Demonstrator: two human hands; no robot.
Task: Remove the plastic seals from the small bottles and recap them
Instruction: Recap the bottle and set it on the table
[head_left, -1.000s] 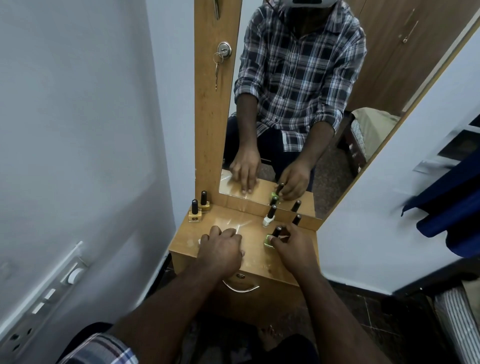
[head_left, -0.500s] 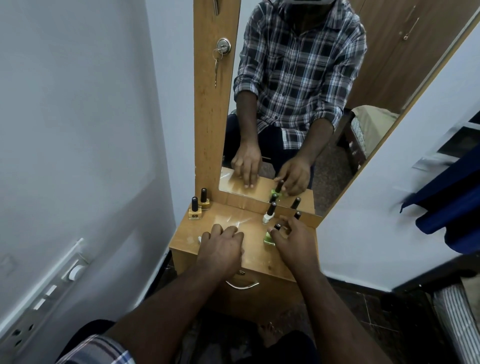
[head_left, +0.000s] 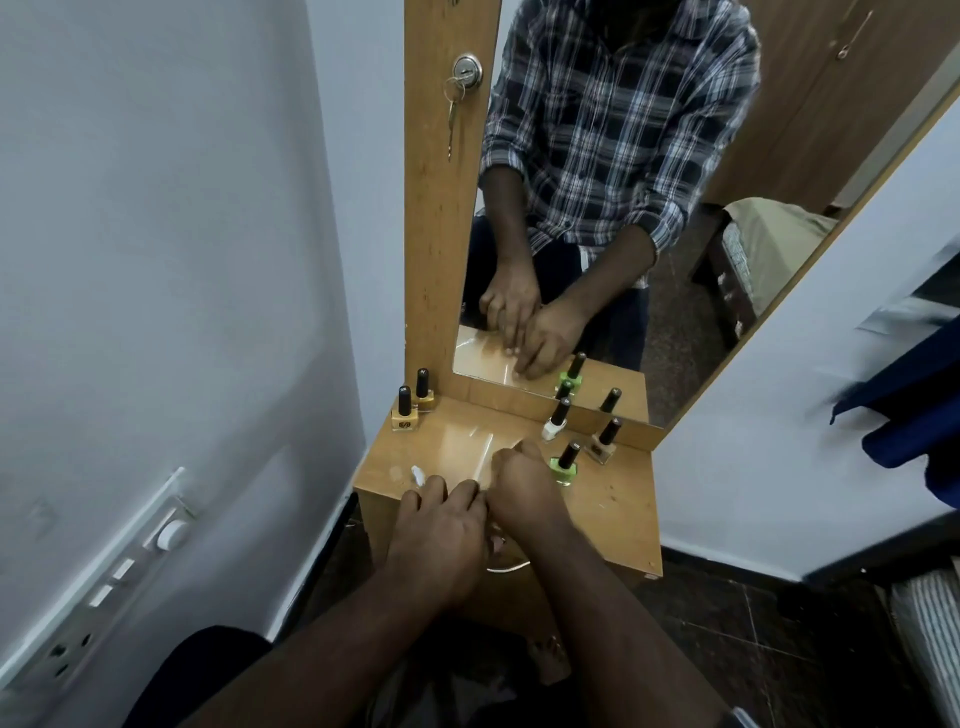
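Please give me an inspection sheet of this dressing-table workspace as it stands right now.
Surface: wooden dressing table, glossy top, mirror behind.
Job's things: five capped small bottles, all upright: two yellow bottles at the back left corner, a white bottle by the mirror, a green bottle and a brown bottle at the right.
Clutter: a small white scrap near the front left edge.
Grippers: left hand and right hand close together at the front edge, fingers curled; what they hold is hidden.
Cables: nothing seen.
Surroundings: keys hanging in a lock, wall switchboard, blue cloth at the right.
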